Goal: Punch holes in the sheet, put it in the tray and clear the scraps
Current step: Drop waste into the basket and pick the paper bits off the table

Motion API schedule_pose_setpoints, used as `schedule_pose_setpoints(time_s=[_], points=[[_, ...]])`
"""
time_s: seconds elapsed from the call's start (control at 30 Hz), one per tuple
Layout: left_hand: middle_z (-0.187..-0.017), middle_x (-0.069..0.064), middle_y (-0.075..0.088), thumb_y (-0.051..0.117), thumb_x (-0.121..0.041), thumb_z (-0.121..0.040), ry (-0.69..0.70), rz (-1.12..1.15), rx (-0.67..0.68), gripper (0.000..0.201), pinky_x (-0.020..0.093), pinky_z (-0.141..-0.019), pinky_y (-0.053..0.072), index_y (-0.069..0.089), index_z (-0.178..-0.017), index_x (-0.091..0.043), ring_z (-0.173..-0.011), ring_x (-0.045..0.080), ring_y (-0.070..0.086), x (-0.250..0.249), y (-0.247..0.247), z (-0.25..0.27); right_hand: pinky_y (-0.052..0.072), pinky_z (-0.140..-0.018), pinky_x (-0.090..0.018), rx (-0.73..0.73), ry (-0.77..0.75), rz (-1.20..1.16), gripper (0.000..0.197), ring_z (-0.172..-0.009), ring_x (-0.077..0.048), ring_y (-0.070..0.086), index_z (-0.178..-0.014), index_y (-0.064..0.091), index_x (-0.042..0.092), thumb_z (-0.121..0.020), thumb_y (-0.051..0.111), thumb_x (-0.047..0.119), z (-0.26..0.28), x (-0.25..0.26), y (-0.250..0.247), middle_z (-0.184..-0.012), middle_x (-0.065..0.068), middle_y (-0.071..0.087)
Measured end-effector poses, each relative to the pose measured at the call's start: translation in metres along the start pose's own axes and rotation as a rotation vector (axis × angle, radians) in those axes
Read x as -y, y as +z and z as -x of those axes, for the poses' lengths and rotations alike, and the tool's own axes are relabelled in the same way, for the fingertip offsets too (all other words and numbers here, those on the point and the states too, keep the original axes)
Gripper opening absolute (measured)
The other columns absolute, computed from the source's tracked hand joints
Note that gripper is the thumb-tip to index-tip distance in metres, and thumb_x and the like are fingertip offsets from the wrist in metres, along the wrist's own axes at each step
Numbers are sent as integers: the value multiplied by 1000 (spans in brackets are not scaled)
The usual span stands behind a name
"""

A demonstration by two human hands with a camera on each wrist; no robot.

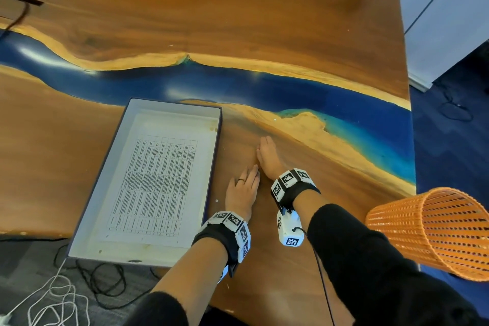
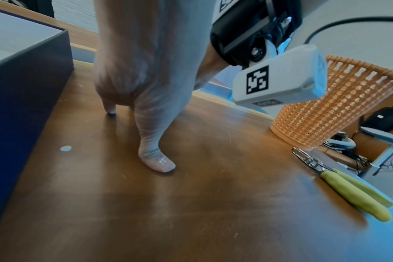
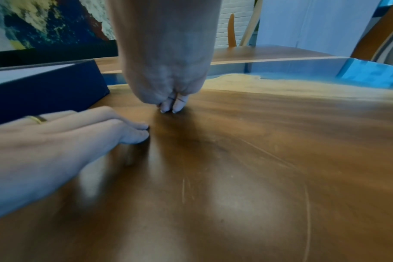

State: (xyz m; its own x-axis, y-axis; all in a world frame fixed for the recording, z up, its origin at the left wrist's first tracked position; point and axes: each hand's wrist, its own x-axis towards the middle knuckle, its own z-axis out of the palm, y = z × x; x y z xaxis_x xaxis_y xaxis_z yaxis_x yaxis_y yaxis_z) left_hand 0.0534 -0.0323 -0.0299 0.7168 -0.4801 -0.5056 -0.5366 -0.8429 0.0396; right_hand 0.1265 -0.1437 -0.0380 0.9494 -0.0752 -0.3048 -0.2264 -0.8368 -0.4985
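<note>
The printed sheet [image 1: 156,182] lies flat inside the dark-blue, white-lined tray [image 1: 174,103]. Just right of the tray, my left hand [image 1: 244,180] rests on the wooden table with straight fingers and holds nothing. My right hand [image 1: 264,151] stands on its edge just beyond it, fingers straight and together, fingertips [image 3: 173,108] on the wood. One round white paper scrap [image 1: 217,200] lies beside the tray wall [image 2: 22,88], left of my left hand [image 2: 132,124]. The same scrap [image 2: 66,148] shows in the left wrist view. The yellow-handled hole punch [image 2: 348,191] lies near the table's right edge.
An orange woven basket [image 1: 436,233] sits at the table's right edge, close to the punch. A tiny white speck [image 1: 275,119] lies further out on the wood. Cables [image 1: 66,294] lie on the floor at the lower left. A blue resin strip [image 1: 238,85] crosses the table.
</note>
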Motion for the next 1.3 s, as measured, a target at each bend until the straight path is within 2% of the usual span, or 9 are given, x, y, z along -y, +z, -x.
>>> schedule_pose_setpoints(time_s=[0.1,0.2,0.27,0.4,0.6,0.8,0.93,1.1,1.3], points=[[-161,5,-12,82,-20,-73,11,-23,-3,118,39,-118,21,-5,-152,-9,-149,25,-1,-1,0,2,26,-91,-26,-52,10,-75,29,-119,-42,40,-120,39,-15,-96,30,-2,9,-6,-11,-128,-35,41],[-161,4,-10,83,-22,-71,39,-39,12,120,39,-117,24,-4,-152,-10,-149,27,2,-2,-1,7,31,-77,-32,-68,14,-42,14,-89,-28,44,-96,44,7,-91,39,-5,22,-11,-30,-111,-26,53],[-161,3,-12,82,-28,-72,60,-55,33,120,41,-117,24,-5,-153,-10,-149,29,1,-6,-1,14,29,-71,-31,-78,-28,-60,16,-81,-23,40,-87,43,10,-88,42,-6,35,-16,-45,-96,-24,55],[-159,4,-23,81,-47,-67,88,-78,102,132,50,-118,20,-13,-152,-9,-147,39,-7,-30,10,32,33,-71,-26,-112,-58,-36,14,-83,-29,53,-93,59,-9,-88,47,-5,64,-31,-76,-94,-25,62],[-158,11,-22,78,-53,-68,162,-112,108,131,57,-115,20,-13,-152,-10,-146,43,-10,-85,36,56,48,-70,-32,-281,-107,-17,7,-75,-17,54,-87,61,5,-85,56,1,119,-64,-124,-81,-7,59],[-159,10,-18,75,-48,-75,188,-165,107,120,54,-112,27,-8,-152,-12,-146,42,-5,-107,41,69,52,-68,-36,-495,-74,6,8,-71,-26,62,-82,64,0,-76,59,-2,188,-99,-189,-79,-16,68],[-160,9,-17,73,-44,-78,162,-175,83,114,54,-110,30,-8,-153,-13,-147,41,-5,-109,46,73,50,-64,-32,-608,22,19,8,-65,-20,60,-75,65,3,-70,61,-1,238,-139,-217,-70,-7,65],[-160,10,-15,73,-43,-79,155,-211,86,115,53,-109,32,-9,-152,-10,-146,43,-2,-112,45,73,50,-65,-26,-516,142,35,8,-61,-18,61,-67,69,4,-70,65,-3,270,-174,-217,-66,-13,69],[-160,11,-16,73,-44,-79,162,-217,103,116,52,-111,32,-10,-152,-9,-146,43,-2,-112,44,71,58,-69,-33,-452,188,19,13,-58,-22,68,-64,67,5,-67,79,2,271,-186,-216,-62,-14,70]])
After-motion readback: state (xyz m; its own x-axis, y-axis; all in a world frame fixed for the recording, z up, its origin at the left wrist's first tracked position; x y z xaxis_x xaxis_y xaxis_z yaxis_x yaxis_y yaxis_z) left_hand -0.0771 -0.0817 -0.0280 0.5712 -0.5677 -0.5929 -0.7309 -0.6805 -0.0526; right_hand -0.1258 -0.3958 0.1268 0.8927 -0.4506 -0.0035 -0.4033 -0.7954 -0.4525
